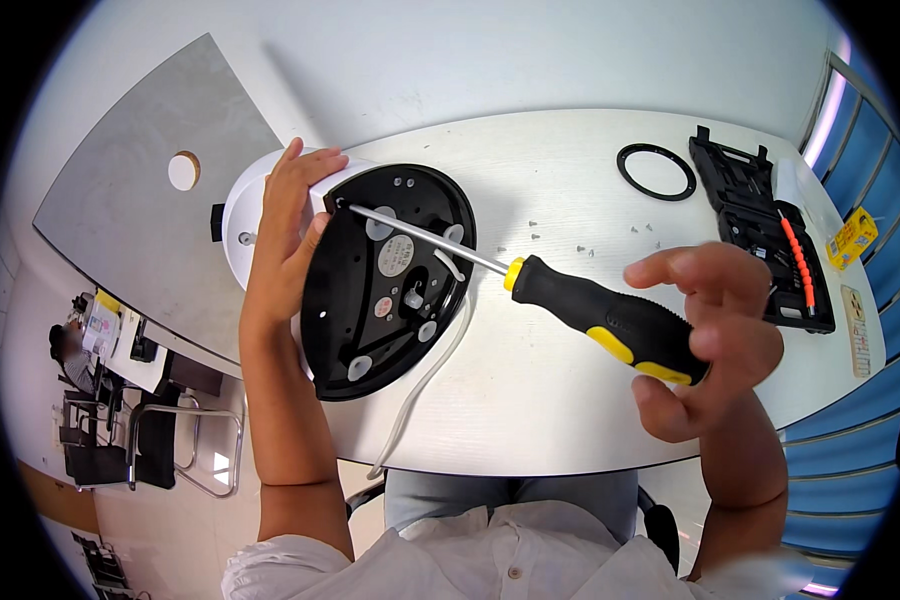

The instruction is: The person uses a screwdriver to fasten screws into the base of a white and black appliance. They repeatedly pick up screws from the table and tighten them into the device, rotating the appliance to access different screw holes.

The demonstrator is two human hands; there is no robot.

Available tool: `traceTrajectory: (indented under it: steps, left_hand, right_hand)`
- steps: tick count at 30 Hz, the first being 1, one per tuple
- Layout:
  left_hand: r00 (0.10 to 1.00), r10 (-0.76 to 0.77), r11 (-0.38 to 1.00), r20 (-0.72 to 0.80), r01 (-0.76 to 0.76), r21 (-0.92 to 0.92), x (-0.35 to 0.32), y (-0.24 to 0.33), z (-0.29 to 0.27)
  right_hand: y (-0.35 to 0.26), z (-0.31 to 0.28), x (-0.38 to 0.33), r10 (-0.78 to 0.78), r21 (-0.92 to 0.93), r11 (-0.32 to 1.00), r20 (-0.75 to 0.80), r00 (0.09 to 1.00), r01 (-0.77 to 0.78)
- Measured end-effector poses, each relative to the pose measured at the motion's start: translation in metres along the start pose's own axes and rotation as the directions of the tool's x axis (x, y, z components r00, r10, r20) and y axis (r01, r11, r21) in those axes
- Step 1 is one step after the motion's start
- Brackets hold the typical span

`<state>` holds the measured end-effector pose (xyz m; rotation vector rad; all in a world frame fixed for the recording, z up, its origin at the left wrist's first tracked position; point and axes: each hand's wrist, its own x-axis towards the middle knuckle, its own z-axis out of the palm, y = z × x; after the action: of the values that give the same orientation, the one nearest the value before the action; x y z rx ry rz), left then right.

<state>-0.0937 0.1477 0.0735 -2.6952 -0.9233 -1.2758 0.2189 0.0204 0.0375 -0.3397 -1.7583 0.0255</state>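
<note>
A white appliance with a black underside lies tipped on its side at the left of the table, its rubber suction feet showing. My left hand is wrapped over its white side, the thumb at the black rim. In my right hand is the handle end of a black and yellow screwdriver, with some fingers lifted off it. Its long shaft slants up to the left, and its tip is at a hole near the underside's upper left corner. A white cord hangs from the appliance toward the front edge.
Several small screws are scattered mid-table. Farther back lies a black ring. At the right are an open black tool case with an orange flexible shaft and a yellow box. A grey table adjoins at the left.
</note>
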Motion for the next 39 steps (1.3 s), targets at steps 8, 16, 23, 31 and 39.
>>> traceTrajectory:
  steps: [8,16,23,31,39]
  left_hand:
    - [1.000,-0.008,0.999,-0.011,0.007,-0.037,0.000,0.004,0.000]
    - [0.997,-0.039,0.999,-0.062,0.038,-0.013,0.003,-0.007,0.004]
    - [0.991,-0.107,0.994,-0.085,0.106,-0.015,-0.004,-0.009,0.006]
    - [0.993,-0.080,0.996,-0.082,0.083,0.039,0.001,-0.011,0.007]
    - [0.988,-0.016,0.997,-0.154,0.027,0.074,0.001,-0.016,0.013]
  right_hand:
    - [0.000,-0.006,-0.008,-0.014,-0.144,0.989,0.047,0.999,0.020]
    - [0.011,-0.013,0.018,-0.020,-0.197,0.980,0.051,0.999,0.029]
    - [-0.001,-0.025,0.047,-0.216,-0.385,0.857,0.338,0.916,0.344]
    - [0.014,-0.002,0.045,-0.346,-0.188,0.915,0.090,0.934,0.357]
    - [0.014,-0.011,0.029,-0.322,-0.418,0.824,0.209,0.923,0.382]
